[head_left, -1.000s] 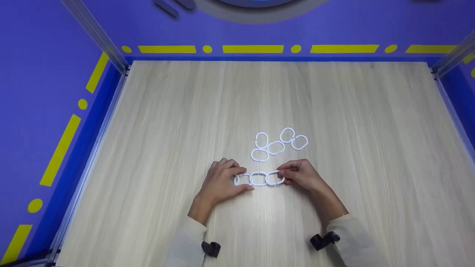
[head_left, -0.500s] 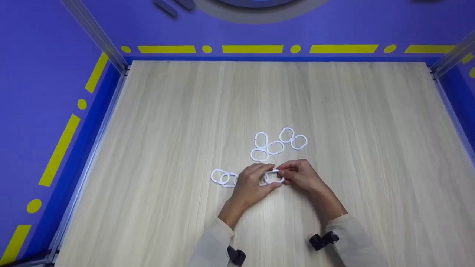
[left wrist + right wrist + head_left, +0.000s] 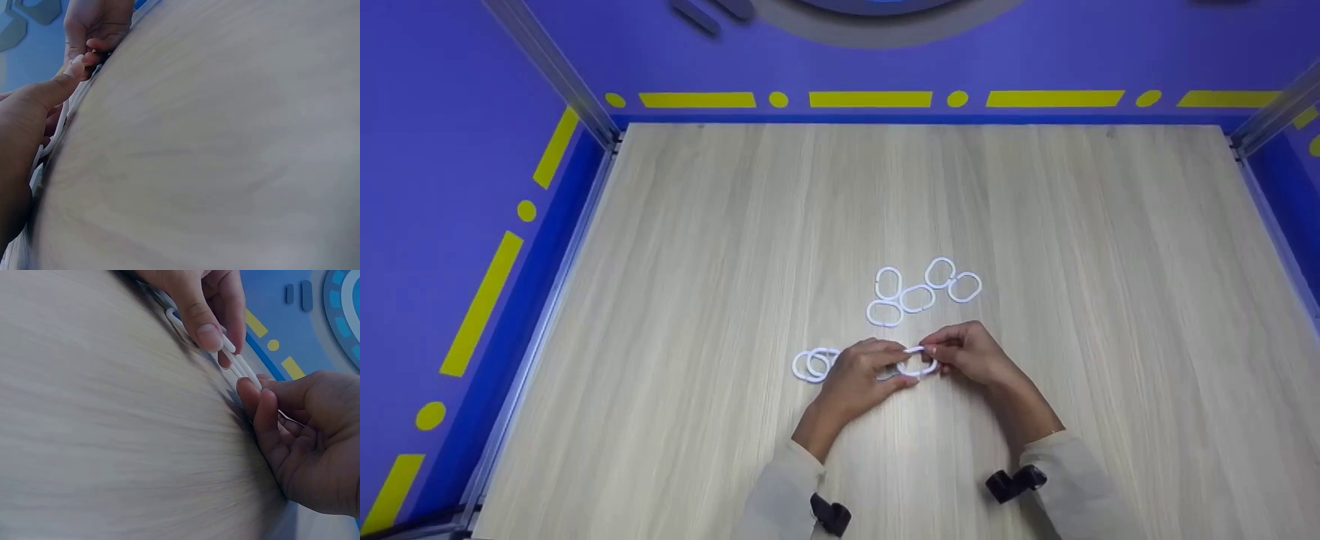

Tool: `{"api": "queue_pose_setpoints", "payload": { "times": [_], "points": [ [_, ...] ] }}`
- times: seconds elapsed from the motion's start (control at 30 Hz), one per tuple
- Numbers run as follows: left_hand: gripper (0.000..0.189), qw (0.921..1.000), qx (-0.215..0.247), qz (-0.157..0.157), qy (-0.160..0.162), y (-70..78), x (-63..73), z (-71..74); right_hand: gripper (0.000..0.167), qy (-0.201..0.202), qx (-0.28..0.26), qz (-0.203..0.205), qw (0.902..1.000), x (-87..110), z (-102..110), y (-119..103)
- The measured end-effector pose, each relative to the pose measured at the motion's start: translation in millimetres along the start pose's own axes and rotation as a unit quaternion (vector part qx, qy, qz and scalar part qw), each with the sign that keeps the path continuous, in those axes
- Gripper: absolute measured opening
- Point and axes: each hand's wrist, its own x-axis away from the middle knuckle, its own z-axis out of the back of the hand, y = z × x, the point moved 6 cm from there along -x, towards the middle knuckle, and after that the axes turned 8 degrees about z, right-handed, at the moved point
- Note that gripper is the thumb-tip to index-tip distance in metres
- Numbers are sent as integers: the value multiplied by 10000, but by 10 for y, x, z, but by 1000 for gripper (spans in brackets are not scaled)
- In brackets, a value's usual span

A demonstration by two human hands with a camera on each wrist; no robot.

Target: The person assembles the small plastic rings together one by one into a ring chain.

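Note:
My right hand (image 3: pixel 976 355) pinches the right end of a white oval plastic chain link (image 3: pixel 919 373) between thumb and fingers. On the link's other side, my left hand (image 3: pixel 856 381) holds it with the thumb in front and the fingers behind, as the right wrist view shows. More joined white links (image 3: pixel 801 376) come out from beneath the left hand and lie on the table, partly overlapping. The middle of this chain is hidden by the left hand. In the right wrist view, the pinched white link (image 3: pixel 250 373) is tilted between both hands' fingertips.
Several loose white links (image 3: pixel 884 302) lie in a cluster on the wood-grain table (image 3: pixel 720 225), just beyond the hands. Blue panels with yellow markings (image 3: pixel 871 99) border the table at the back and sides.
My left hand moved right along the chain to the link at my right hand, uncovering the left links, then shifted slightly back. Those links now overlap more. The right hand stayed in place.

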Motion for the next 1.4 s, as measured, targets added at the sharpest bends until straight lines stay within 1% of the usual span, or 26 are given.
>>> {"api": "queue_pose_setpoints", "payload": {
  "times": [0.17,0.37,0.63,0.7,0.83,0.9,0.97,1.03,1.1,1.17,1.23,1.3,1.33,1.4],
  "points": [
    [21,9997,144,88,-168,-35,-7,12,20,-47,38,70,10000,-1,3,-12],
    [16,9993,264,47,-273,-38,-14,20,22,-119,-31,117,9999,-4,14,-36],
    [13,9990,380,140,-169,-60,-31,19,22,-96,-48,55,9999,-17,17,-44],
    [14,9989,391,204,-143,-67,-30,21,22,-72,-26,28,10000,-17,13,-40],
    [14,9984,426,335,-157,-76,-28,18,22,8,88,5,10000,-7,8,-32],
    [14,9979,481,406,-160,-77,-29,18,21,107,228,11,9997,-3,22,-43],
    [13,9972,559,475,-142,-79,-32,21,20,292,361,11,9989,-2,63,-59],
    [13,9959,683,577,-121,-88,-37,21,20,587,441,9,9973,-6,134,-75],
    [13,9946,770,691,-98,-96,-37,22,18,989,626,12,9931,-6,233,-84],
    [12,9936,829,761,-62,-104,-37,23,17,1472,884,74,9851,-8,354,-88],
    [12,9928,865,822,-31,-104,-35,28,16,1950,1305,188,9719,-7,481,-88],
    [12,9925,879,850,-4,-107,-35,30,16,2360,1703,309,9562,-4,601,-81],
    [12,9923,886,863,8,-108,-36,31,17,2524,1839,358,9493,-4,653,-76],
    [11,9918,906,904,14,-112,-38,32,20,2711,2016,429,9402,-11,732,-60]
  ]
}}
